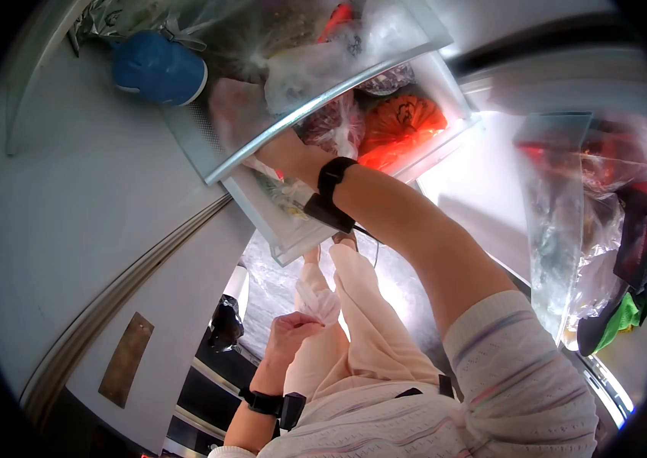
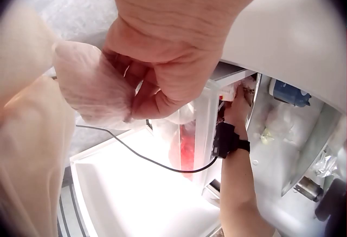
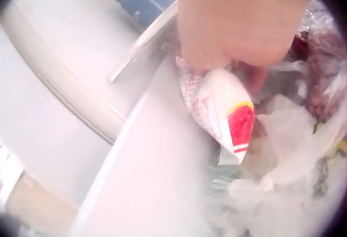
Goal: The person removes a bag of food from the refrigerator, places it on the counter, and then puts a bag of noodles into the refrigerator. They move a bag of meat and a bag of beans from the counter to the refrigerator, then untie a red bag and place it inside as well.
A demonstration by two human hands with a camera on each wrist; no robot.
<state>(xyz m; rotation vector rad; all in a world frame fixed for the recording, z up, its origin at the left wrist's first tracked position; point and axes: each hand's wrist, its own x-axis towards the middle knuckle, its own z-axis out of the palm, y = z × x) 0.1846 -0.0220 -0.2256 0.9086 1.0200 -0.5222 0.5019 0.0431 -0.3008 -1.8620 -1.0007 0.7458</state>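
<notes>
Thumb and fingertips of the left hand [image 1: 291, 337] [image 2: 165, 58] pinch a thin, crumpled, whitish plastic bag [image 1: 319, 304] [image 2: 89, 85] in front of the legs. The right hand [image 1: 291, 156] [image 2: 236, 109] [image 3: 241, 28] reaches down into an extended freezer drawer [image 1: 256, 221], below the glass edge of the shelf above. In the right wrist view it grips a white printed package [image 3: 214, 104] with a red and yellow patch; most of its fingers are hidden. Knotted clear bags [image 3: 271, 180] lie beside the package.
An orange bag [image 1: 404, 126] and bagged dark-red food [image 1: 333, 126] fill the drawer's far part. A blue container [image 1: 157, 69] stands on the upper left. Door bins with bags [image 1: 602, 229] are at the right. A cable [image 2: 162, 166] hangs from the right wrist.
</notes>
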